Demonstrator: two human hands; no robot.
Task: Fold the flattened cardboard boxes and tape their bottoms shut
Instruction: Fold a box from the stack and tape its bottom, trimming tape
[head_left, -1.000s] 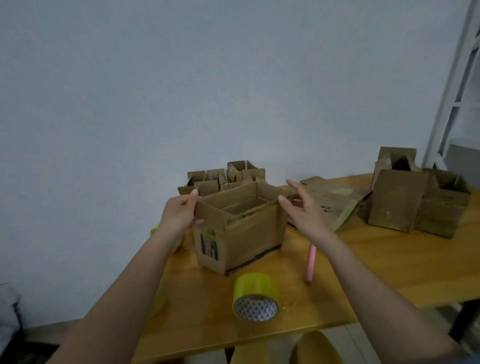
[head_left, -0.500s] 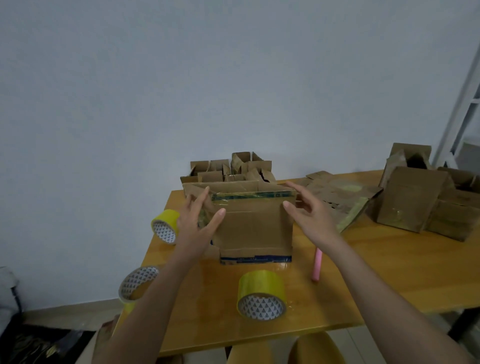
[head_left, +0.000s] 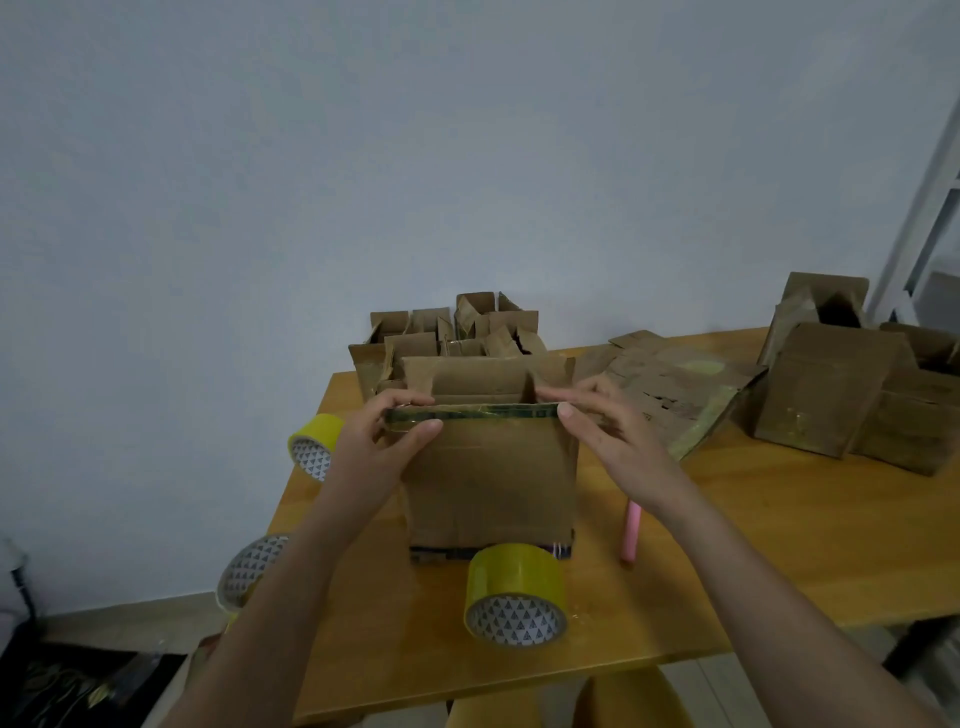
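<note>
on the wooden bench (head_left: 779, 545) the left hand (head_left: 382, 444) pinches the taped top edge of the cardboard box (head_left: 491, 483) with curled fingers; the box stands mid-bench behind a yellow tape roll (head_left: 514, 597), and the right hand (head_left: 618, 441) pinches the edge's other end.

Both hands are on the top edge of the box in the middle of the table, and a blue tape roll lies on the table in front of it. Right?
Not quite. In the head view the tape roll in front of the box is yellow, not blue. The left hand and right hand are both at its top edge.
</note>
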